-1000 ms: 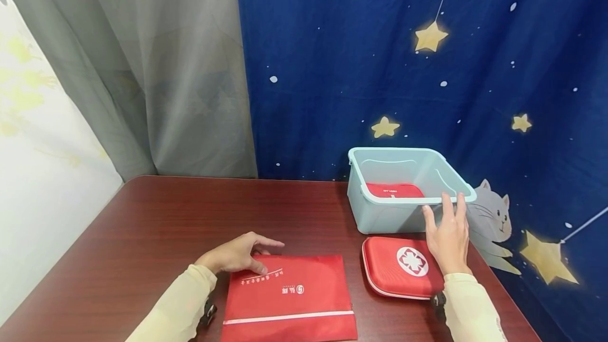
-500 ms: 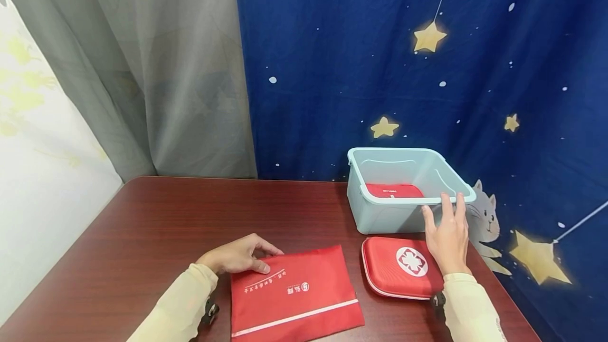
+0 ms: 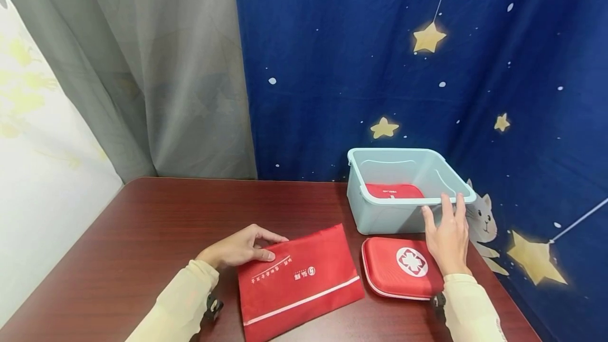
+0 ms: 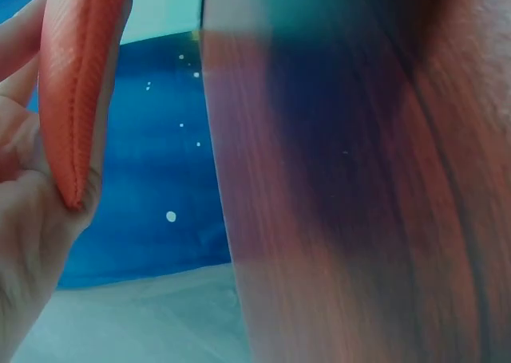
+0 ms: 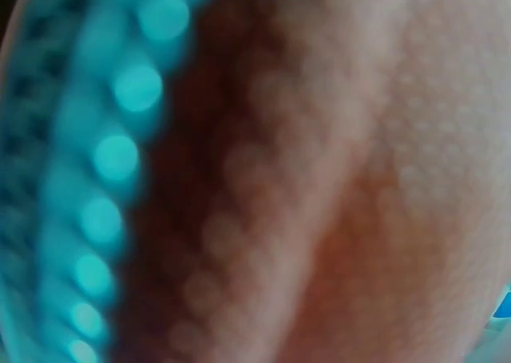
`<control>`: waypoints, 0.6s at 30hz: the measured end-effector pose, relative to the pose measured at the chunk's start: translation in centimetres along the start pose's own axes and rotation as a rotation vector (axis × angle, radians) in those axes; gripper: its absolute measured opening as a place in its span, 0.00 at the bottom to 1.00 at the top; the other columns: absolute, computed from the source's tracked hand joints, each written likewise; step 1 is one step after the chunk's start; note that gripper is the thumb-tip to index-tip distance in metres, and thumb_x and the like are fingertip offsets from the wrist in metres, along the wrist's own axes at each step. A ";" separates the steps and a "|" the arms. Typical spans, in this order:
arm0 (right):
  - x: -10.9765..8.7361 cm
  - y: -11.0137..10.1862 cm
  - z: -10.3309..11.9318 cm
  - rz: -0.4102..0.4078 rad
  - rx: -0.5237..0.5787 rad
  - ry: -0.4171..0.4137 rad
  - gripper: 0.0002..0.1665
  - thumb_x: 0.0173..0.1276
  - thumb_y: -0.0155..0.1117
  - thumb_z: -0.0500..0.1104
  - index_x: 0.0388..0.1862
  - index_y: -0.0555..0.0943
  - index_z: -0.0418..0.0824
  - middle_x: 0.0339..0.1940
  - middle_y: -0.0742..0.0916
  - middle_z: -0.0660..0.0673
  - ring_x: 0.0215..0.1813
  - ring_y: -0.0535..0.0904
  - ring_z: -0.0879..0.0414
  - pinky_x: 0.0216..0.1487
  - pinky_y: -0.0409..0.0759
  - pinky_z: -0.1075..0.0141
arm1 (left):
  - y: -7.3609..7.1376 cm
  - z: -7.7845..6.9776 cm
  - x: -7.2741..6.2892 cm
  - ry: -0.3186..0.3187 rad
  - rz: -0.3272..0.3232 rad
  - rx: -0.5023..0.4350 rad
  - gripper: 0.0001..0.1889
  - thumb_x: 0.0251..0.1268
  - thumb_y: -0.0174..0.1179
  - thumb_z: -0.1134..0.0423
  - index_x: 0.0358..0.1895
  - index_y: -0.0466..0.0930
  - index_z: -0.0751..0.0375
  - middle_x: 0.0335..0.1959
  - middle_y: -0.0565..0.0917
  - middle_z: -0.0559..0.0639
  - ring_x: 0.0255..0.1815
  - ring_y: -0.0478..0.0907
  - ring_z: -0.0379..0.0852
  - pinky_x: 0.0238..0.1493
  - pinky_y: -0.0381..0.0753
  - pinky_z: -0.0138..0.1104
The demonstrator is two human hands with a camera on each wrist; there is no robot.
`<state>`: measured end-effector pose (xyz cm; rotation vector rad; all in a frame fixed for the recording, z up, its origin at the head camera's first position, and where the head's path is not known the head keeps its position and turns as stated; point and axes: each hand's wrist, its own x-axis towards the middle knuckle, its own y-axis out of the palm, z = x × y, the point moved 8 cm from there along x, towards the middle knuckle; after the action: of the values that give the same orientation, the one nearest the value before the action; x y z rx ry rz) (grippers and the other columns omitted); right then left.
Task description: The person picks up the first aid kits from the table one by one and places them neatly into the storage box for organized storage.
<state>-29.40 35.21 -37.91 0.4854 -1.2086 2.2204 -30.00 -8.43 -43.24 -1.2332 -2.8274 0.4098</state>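
Observation:
My left hand point(image 3: 237, 247) pinches the far left corner of a flat red fabric pouch point(image 3: 304, 284), thumb on top and fingers underneath. White lettering and a white stripe mark the pouch, which is tilted with its far edge raised. In the left wrist view the pouch point(image 4: 80, 76) appears edge-on against the palm. My right hand point(image 3: 447, 239) reaches over a red first-aid case point(image 3: 394, 265) with a white cross emblem. Its extended fingertips lie at the front right rim of a light blue plastic bin point(image 3: 380, 218). The right wrist view is blurred, filled mostly by skin and a turquoise band.
Inside the bin lies another red case point(image 3: 394, 190) with small white print. The dark wooden table point(image 3: 180, 210) ends at a grey curtain point(image 3: 199, 94) and a blue star-patterned curtain point(image 3: 332, 67) behind it. A white patterned surface point(image 3: 43, 199) stands at the left.
My left hand has taken hold of the pouch's corner and lifted it, turning it anticlockwise and shifting it slightly away and right. The right hand, bin and first-aid case have stayed put.

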 end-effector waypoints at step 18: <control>0.0 0.1 0.0 0.013 0.008 0.014 0.37 0.75 0.57 0.51 0.78 0.60 0.41 0.81 0.52 0.36 0.75 0.55 0.29 0.69 0.54 0.31 | -1.2 -3.3 0.0 0.068 0.009 -0.074 0.23 0.68 0.62 0.65 0.67 0.76 0.59 0.44 0.86 0.62 0.38 0.87 0.61 0.39 0.87 0.48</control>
<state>-29.44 35.21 -37.99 0.4651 -1.1993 2.2367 -30.47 -8.49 -39.78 -1.2476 -2.8044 0.2602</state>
